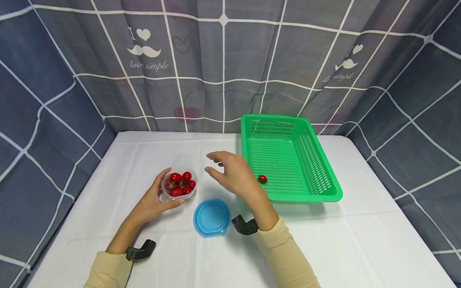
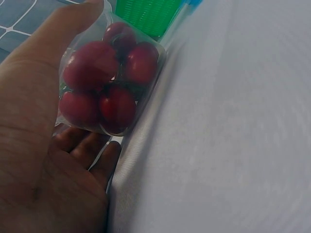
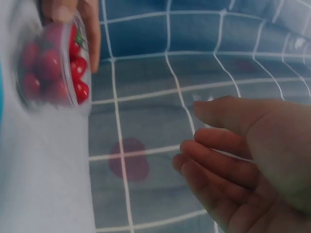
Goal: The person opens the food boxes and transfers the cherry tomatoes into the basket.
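My left hand (image 1: 153,204) grips a small clear plastic container (image 1: 185,197) on the white table, thumb on the near side and fingers round the far left side. Red cherry tomatoes (image 1: 176,192), some with green stems, fill it; in the left wrist view they show through the clear wall. My right hand (image 1: 233,174) hovers between the container and the green basket (image 1: 329,197), fingers loosely bent and nothing in them. One cherry tomato (image 1: 263,179) lies inside the basket near its left wall. The right wrist view shows the right hand (image 3: 238,165) apart from the container.
A blue plastic lid (image 1: 211,218) lies on the table in front of the container, between the forearms. Behind the white table (image 1: 360,240) and along both sides hangs a grey-blue curtain (image 1: 201,96) with white grid lines.
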The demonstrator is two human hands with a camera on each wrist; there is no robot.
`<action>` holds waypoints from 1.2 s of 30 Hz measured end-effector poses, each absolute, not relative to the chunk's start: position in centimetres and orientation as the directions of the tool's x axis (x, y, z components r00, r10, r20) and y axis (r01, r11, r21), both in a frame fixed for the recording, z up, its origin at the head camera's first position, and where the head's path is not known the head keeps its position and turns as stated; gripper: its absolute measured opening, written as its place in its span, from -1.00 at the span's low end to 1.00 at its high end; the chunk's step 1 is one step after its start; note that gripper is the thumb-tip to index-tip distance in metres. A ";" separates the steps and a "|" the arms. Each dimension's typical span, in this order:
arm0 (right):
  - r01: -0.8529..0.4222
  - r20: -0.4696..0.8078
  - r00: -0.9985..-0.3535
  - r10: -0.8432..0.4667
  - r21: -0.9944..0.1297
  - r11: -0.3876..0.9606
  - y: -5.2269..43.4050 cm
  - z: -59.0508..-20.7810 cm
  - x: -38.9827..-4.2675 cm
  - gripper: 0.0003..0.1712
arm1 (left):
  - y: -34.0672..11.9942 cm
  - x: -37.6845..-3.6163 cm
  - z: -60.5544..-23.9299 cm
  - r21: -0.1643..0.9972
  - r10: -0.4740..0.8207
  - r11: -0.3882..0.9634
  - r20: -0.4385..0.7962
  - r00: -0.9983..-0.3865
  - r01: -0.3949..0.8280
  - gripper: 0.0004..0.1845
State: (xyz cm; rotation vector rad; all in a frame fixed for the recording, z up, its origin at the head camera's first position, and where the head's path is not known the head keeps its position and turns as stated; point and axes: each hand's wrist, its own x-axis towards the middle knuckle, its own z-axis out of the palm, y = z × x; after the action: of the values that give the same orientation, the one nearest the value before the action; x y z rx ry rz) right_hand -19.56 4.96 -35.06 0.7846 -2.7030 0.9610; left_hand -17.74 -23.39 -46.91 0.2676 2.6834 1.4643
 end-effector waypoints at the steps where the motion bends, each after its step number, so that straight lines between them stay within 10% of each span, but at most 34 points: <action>1: -0.539 0.316 -0.842 -0.437 -0.531 0.654 4.7 -35.1 -19.4 -0.57 | -23.4 -17.7 -46.9 0.839 0.189 0.531 0.020 -0.982 0.120 0.20; 36: -0.638 0.200 -0.746 -0.635 -0.489 0.596 -1.7 -40.6 -18.5 -0.61 | -23.9 -17.9 -47.3 0.870 0.244 0.461 0.063 -0.968 0.173 0.16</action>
State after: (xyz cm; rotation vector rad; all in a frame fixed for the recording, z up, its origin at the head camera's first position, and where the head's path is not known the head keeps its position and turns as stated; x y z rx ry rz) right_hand -18.51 -1.74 -40.58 1.1170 -2.8012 0.8610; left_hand -17.86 -23.90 -47.31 0.3744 2.6246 1.5502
